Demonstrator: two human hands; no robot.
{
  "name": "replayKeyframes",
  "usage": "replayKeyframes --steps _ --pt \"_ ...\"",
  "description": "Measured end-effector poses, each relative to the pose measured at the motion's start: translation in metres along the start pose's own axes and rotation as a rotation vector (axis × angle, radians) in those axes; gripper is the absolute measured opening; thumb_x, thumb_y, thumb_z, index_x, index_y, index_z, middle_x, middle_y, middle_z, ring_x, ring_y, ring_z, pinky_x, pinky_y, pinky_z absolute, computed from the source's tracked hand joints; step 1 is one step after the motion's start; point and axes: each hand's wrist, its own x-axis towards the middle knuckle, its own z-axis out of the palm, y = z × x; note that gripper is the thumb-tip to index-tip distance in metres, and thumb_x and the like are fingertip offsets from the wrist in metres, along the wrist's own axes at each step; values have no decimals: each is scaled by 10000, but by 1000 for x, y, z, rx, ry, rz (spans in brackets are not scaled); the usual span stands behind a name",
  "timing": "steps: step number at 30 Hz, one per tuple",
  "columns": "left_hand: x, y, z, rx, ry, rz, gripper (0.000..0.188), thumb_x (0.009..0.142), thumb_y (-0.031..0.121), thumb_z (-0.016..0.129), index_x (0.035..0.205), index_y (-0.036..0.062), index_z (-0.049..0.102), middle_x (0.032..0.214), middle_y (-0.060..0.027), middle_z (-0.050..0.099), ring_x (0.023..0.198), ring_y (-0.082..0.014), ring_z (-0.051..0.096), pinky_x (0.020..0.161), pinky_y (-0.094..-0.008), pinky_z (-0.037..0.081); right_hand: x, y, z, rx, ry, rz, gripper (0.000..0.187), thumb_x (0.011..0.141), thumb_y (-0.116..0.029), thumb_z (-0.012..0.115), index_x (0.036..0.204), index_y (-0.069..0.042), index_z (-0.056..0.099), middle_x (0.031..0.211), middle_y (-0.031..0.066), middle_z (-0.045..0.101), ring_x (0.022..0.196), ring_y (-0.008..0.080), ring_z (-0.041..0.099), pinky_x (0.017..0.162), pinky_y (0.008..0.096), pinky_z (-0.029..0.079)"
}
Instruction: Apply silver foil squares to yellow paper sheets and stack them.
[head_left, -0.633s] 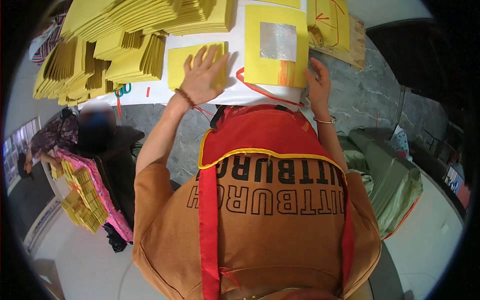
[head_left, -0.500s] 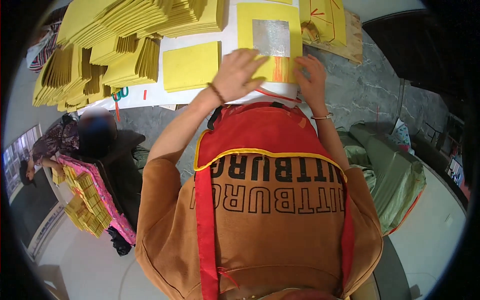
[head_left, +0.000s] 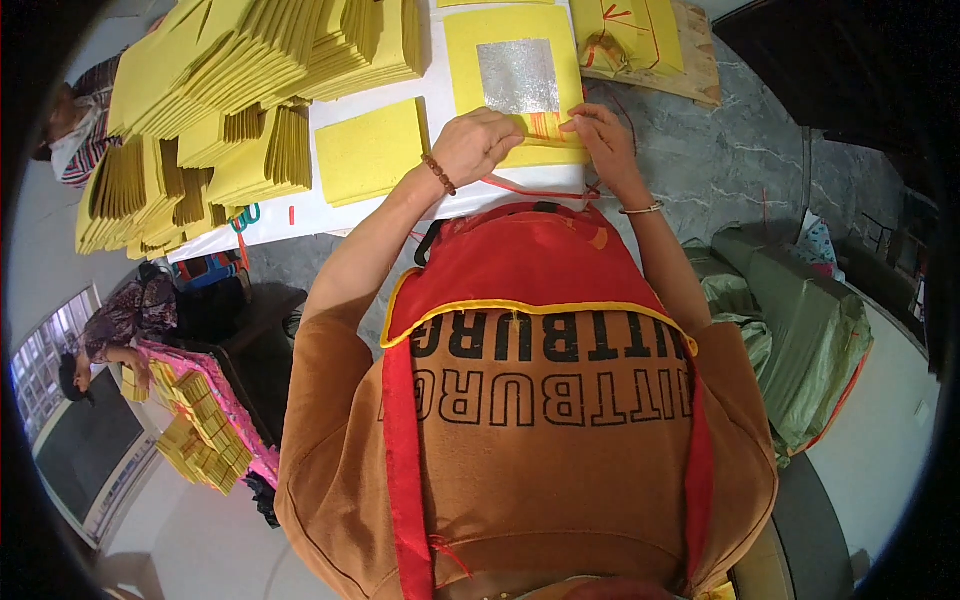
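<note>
A sheet of yellow paper (head_left: 463, 70) with a silver foil patch (head_left: 518, 76) and an orange printed band (head_left: 543, 125) lies at the table's near edge, on more yellow paper. My left hand (head_left: 475, 146) pinches the left end of its near edge, fingers curled. At the right end, my right hand (head_left: 604, 146) grips the same edge between thumb and fingers. Between the hands the near edge is turned up over the orange band. Just left of the sheet lies a flat yellow paper stack (head_left: 370, 152). A red strip (head_left: 520, 188) runs along the table's edge below my hands.
Tall piles of folded yellow paper (head_left: 225, 75) fill the table's left side. Green-handled scissors (head_left: 245, 217) lie at its front edge. A yellow bundle (head_left: 640, 40) sits on a wooden board at right. Green wrapped bales (head_left: 790, 320) stand beyond. Another person (head_left: 130, 320) works at far left.
Both hands have gone from spread fingers on the sheet to gripping its near edge. That edge has been lifted and turned up. The whole view has shifted slightly.
</note>
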Motion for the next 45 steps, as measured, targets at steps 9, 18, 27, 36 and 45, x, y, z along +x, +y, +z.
replayKeyframes --steps 9,18,27,36,45 --pt "6 -5 -3 -220 -50 -172 183 808 193 548 763 30 618 676 -104 599 657 -274 571 600 -366 452 1 -9 0 123 4 82 411 935 -294 396 853 3 668 982 83 585 969 220 519 881 301 372" --pt "15 -11 -6 -352 -151 -356 189 777 218 575 822 58 666 641 -57 619 567 -164 574 554 -304 441 -1 3 -2 267 -30 25 330 879 -303 494 925 -12 641 1038 73 556 1003 226 493 898 319 360" --pt "7 -15 -27 -773 -231 -490 283 769 240 664 1009 91 644 986 -92 636 899 -188 593 795 -288 462 2 5 2 9 -37 49 255 767 -215 667 936 -26 637 1008 70 544 986 227 488 880 335 371" --pt "-9 -41 -13 35 47 -71 380 742 115 613 1121 127 609 1263 -114 505 1186 -310 432 990 -399 364 13 -2 -9 -87 -59 -83 358 726 -223 693 1054 -105 616 1091 78 541 1088 265 469 928 358 352" --pt "-35 -5 -24 174 116 121 342 752 11 506 1064 112 605 1072 -143 593 1010 -293 560 849 -375 465 5 -35 -32 -597 -274 -549 340 761 -206 614 1100 -178 593 1253 45 518 1204 232 440 958 374 309"
